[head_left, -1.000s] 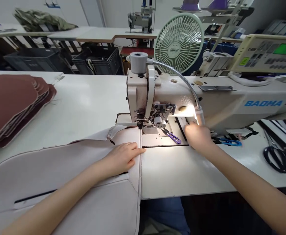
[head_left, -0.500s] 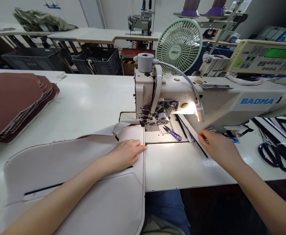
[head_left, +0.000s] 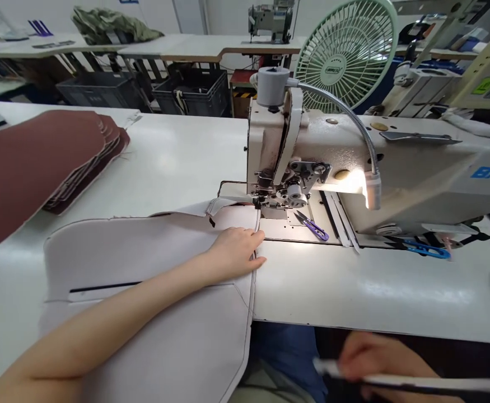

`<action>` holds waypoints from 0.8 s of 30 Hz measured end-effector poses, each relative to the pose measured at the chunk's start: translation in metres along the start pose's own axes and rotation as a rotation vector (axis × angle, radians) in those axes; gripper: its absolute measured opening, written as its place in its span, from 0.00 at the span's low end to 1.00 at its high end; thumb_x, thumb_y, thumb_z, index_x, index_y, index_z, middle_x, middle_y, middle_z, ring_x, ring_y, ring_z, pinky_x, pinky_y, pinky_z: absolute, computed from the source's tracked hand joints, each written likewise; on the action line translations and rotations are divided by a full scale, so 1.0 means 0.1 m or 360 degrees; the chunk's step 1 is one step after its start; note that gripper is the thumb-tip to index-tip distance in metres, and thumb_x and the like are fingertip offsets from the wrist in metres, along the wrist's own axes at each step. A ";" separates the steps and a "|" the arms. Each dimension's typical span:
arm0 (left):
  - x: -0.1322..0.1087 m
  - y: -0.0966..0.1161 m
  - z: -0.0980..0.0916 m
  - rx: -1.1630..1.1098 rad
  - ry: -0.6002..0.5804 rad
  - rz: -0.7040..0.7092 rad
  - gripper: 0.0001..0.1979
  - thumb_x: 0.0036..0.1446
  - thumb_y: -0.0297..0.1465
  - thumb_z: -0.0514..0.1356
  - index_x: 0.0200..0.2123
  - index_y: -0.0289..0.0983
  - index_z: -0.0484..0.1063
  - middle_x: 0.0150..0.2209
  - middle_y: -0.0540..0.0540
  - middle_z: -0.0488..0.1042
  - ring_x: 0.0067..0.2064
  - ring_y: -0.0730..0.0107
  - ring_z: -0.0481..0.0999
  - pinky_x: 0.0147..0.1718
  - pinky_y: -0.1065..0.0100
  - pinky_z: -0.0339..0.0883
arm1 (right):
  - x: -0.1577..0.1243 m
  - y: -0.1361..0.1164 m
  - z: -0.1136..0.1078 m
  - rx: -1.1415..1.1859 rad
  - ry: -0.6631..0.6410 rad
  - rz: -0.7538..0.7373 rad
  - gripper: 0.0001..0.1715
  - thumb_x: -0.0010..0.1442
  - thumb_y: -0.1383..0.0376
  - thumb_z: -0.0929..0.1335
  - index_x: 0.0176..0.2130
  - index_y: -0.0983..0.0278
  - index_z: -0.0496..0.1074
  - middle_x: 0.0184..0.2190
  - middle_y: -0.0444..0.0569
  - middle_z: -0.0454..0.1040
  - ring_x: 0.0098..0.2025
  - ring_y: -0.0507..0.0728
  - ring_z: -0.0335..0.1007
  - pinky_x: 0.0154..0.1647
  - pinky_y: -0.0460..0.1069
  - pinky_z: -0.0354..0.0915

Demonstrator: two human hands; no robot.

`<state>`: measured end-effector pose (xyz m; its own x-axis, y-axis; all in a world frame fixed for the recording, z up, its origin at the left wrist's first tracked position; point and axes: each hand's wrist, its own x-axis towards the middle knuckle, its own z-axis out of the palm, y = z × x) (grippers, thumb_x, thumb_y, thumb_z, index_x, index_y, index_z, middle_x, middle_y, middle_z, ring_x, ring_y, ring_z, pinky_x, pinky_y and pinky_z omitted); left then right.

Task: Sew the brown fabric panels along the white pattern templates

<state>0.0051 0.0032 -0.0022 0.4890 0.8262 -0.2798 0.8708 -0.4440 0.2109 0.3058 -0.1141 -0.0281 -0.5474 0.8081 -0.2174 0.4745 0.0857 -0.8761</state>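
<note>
My left hand lies flat with fingers stretched on a pale grey fabric panel, near its right edge, just in front of the presser foot of the cream sewing machine. A black slit runs across the panel. My right hand is below the table's front edge, blurred, closed round a long thin strip that runs off to the right.
A stack of maroon fabric pieces lies at the left. Purple thread snips rest on the needle plate, blue snips under the machine arm. A green fan stands behind. Dark crates and another machine sit at the back.
My right hand has drawn back from under the machine's lamp, down below the table edge, now holding a long strip. The left hand stays on the panel. The camera view has shifted right.
</note>
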 end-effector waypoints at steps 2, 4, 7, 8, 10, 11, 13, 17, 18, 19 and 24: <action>-0.01 0.00 0.02 -0.0067 0.0042 -0.0045 0.03 0.56 0.29 0.55 0.35 0.38 0.62 0.33 0.48 0.71 0.37 0.61 0.72 0.34 0.64 0.62 | 0.44 -0.12 -0.06 -0.0054 0.0072 -0.0209 0.17 0.64 0.58 0.62 0.40 0.54 0.79 0.40 0.51 0.78 0.40 0.57 0.76 0.41 0.49 0.71; -0.03 -0.01 0.02 -0.0169 0.0129 -0.0144 0.07 0.54 0.28 0.55 0.37 0.39 0.62 0.33 0.49 0.71 0.37 0.61 0.72 0.34 0.64 0.63 | 0.87 -0.20 -0.07 -0.0428 0.0358 -0.0601 0.22 0.67 0.67 0.57 0.48 0.56 0.76 0.48 0.51 0.76 0.47 0.56 0.73 0.47 0.51 0.70; -0.05 -0.01 -0.01 -0.0146 0.0181 -0.0230 0.05 0.53 0.32 0.56 0.33 0.37 0.63 0.33 0.46 0.70 0.39 0.58 0.70 0.35 0.62 0.65 | 1.37 -0.25 0.04 -0.1161 0.0537 -0.1027 0.22 0.65 0.74 0.56 0.47 0.64 0.75 0.45 0.54 0.77 0.49 0.58 0.72 0.47 0.54 0.71; -0.05 -0.01 -0.02 -0.0090 0.0168 -0.0206 0.05 0.54 0.32 0.56 0.30 0.37 0.63 0.33 0.45 0.69 0.39 0.57 0.70 0.36 0.61 0.66 | 1.48 -0.25 0.10 -0.1382 0.0533 -0.1100 0.22 0.64 0.76 0.57 0.46 0.67 0.75 0.45 0.55 0.77 0.49 0.59 0.71 0.45 0.54 0.71; -0.04 -0.03 -0.04 -0.0015 0.0171 -0.0108 0.06 0.53 0.30 0.55 0.26 0.37 0.64 0.34 0.43 0.69 0.41 0.56 0.69 0.39 0.58 0.66 | 1.62 -0.23 0.23 -0.1698 0.0514 -0.1200 0.21 0.62 0.78 0.57 0.47 0.72 0.74 0.47 0.58 0.76 0.50 0.60 0.70 0.44 0.54 0.71; -0.03 -0.05 -0.05 -0.0023 0.0204 -0.0065 0.06 0.53 0.29 0.55 0.25 0.37 0.65 0.38 0.41 0.70 0.44 0.55 0.69 0.42 0.57 0.66 | 1.66 -0.22 0.29 -0.1789 0.0491 -0.1230 0.22 0.61 0.79 0.57 0.48 0.74 0.73 0.48 0.61 0.75 0.51 0.60 0.69 0.45 0.54 0.71; -0.01 -0.12 -0.08 -0.0137 0.0251 -0.0012 0.07 0.51 0.27 0.55 0.22 0.36 0.64 0.49 0.40 0.69 0.52 0.53 0.66 0.49 0.56 0.64 | 1.72 -0.23 0.36 -0.1869 0.0446 -0.1286 0.22 0.59 0.79 0.58 0.49 0.79 0.72 0.49 0.65 0.73 0.52 0.62 0.69 0.45 0.54 0.70; 0.02 -0.36 -0.16 -0.0506 0.0111 0.0044 0.10 0.50 0.27 0.53 0.18 0.37 0.57 0.60 0.46 0.63 0.59 0.56 0.63 0.56 0.58 0.60 | 1.83 -0.29 0.39 -0.1894 0.0378 -0.1292 0.22 0.58 0.78 0.60 0.50 0.84 0.70 0.50 0.72 0.72 0.50 0.66 0.71 0.39 0.55 0.71; 0.02 -0.41 -0.19 -0.0597 0.0091 0.0056 0.10 0.50 0.27 0.51 0.18 0.37 0.56 0.60 0.47 0.64 0.59 0.57 0.63 0.56 0.60 0.61 | 1.87 -0.30 0.38 -0.1892 0.0391 -0.1293 0.21 0.58 0.78 0.60 0.50 0.85 0.70 0.50 0.73 0.71 0.50 0.66 0.71 0.39 0.55 0.71; 0.03 -0.45 -0.21 -0.0681 0.0090 0.0064 0.10 0.50 0.27 0.50 0.18 0.37 0.56 0.60 0.48 0.64 0.59 0.58 0.63 0.56 0.61 0.61 | 1.90 -0.30 0.38 -0.1890 0.0410 -0.1291 0.21 0.59 0.78 0.60 0.50 0.85 0.70 0.50 0.73 0.71 0.50 0.67 0.71 0.38 0.55 0.70; 0.05 -0.47 -0.29 -0.0790 0.0043 0.0036 0.09 0.51 0.28 0.49 0.20 0.37 0.55 0.62 0.51 0.62 0.61 0.59 0.61 0.58 0.62 0.59 | 1.97 -0.25 0.41 -0.1841 0.0532 -0.1306 0.21 0.60 0.76 0.58 0.49 0.83 0.71 0.50 0.69 0.72 0.50 0.67 0.71 0.38 0.55 0.70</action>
<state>-0.0348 0.0382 0.0135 0.5004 0.8298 -0.2472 0.7280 -0.2486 0.6389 0.1573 0.0194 -0.0666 -0.8261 0.3834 0.4130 0.4809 0.8617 0.1619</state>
